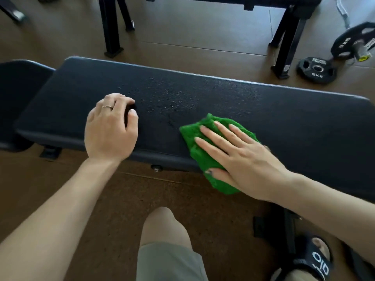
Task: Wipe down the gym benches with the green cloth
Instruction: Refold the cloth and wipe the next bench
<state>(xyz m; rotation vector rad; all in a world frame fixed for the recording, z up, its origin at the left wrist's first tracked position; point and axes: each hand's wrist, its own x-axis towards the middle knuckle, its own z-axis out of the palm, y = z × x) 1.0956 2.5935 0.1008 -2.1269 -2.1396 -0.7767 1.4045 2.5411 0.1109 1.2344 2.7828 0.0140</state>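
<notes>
The right hand (241,159) lies flat on the green cloth (205,155), fingers straight and spread, palm pressing the bunched cloth onto the near edge of the black bench (223,98); the thumb lies along the cloth's lower part, where the fabric hangs over the edge of the pad. The cloth sits right of the bench's middle, partly hidden under the hand. The left hand (111,126) rests on the pad further left, well apart from the cloth, its fingers curled round a small dark object (129,113) that is mostly hidden, so what it is cannot be told; a ring (107,107) shows on one finger. Between the two hands, droplets (166,98) speckle the pad's textured surface. A second dark pad (18,88) adjoins the bench at the left. Beyond the bench, black frame legs (113,27) of other equipment stand on the brown floor (182,37), and two black weight plates (316,68) marked 5KG lie at the far right, one flat on the floor and one leaning beside a bar. Near the camera, a bare knee (162,226) above grey shorts and a foot in a black sandal (312,262) show at the bottom.
</notes>
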